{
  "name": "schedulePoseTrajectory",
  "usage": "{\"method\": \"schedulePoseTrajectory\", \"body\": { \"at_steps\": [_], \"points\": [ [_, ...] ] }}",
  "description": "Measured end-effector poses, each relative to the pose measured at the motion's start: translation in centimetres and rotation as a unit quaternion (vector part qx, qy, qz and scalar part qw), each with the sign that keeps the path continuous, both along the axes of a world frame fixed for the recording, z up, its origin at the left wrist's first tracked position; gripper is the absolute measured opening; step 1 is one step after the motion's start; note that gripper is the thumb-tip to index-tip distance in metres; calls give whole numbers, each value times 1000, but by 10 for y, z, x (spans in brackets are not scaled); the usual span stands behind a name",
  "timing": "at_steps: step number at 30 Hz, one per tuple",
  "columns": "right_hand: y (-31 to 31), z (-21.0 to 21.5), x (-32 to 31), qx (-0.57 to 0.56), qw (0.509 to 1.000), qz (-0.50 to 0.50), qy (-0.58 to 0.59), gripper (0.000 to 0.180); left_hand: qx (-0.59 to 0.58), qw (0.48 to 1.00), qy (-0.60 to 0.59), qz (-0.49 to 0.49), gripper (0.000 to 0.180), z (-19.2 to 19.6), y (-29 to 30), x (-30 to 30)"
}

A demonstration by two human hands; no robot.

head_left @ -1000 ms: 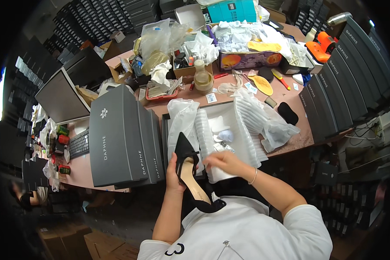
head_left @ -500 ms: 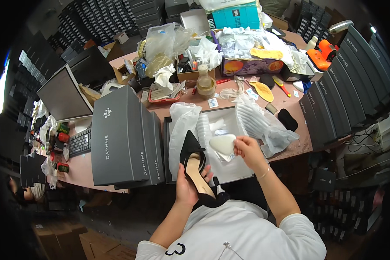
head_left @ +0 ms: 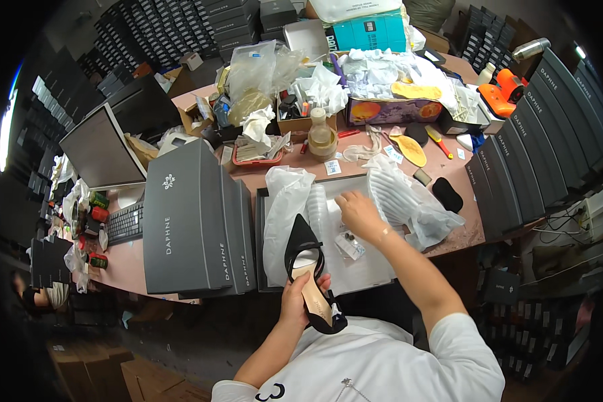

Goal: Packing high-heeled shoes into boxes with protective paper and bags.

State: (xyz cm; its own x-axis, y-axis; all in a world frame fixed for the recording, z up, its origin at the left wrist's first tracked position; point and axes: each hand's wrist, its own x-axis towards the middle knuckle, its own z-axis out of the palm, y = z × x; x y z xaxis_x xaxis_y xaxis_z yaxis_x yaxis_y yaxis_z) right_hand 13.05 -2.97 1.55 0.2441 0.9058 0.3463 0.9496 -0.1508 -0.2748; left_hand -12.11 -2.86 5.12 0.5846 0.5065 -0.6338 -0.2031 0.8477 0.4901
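Black pointed shoe [head_left: 311, 293] is resting in the left hand [head_left: 292, 305], which is closing around its middle: the thumb is pressing on the beige insole [head_left: 322, 307], and fingers are showing at the far side. The toe is pointing away from the person, the heel end toward the white shirt [head_left: 375, 358]. A white pad [head_left: 306, 259] is lying inside the front part. The shoe is being held at the near edge of an open box [head_left: 376, 266], just beside the white wrapping [head_left: 285, 204].

The right hand [head_left: 359, 216] is hovering above the box, palm down, fingers partly curled; whether they are gripping or touching anything, I cannot tell. A small clear packet [head_left: 350, 246] is lying below it in the box.

Markings: dark lettering is running across the insole toward the heel. Pale capitals and a flower emblem are marking the large grey box [head_left: 181, 221] at left; similar capitals are repeating along the stacked boxes [head_left: 539, 120] at right. Print is covering the teal package [head_left: 368, 35] at the back. A white label [head_left: 333, 167] is lying on the pinkish table [head_left: 295, 159], its print too small to read.
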Motion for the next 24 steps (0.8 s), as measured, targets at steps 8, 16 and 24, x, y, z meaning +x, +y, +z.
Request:
{"method": "schedulePoseTrajectory", "body": {
  "at_steps": [8,16,24],
  "points": [
    [15,-7,17,-166,986,-7,-4,18,5,999,-38,-8,38,-10,19,9],
    [31,-63,24,-163,986,16,-27,16,18,999,-49,-12,39,4,16,18],
    [-41,71,-71,-90,878,63,467,59,90,991,-103,-8,31,-10,21,20]
  ]
}}
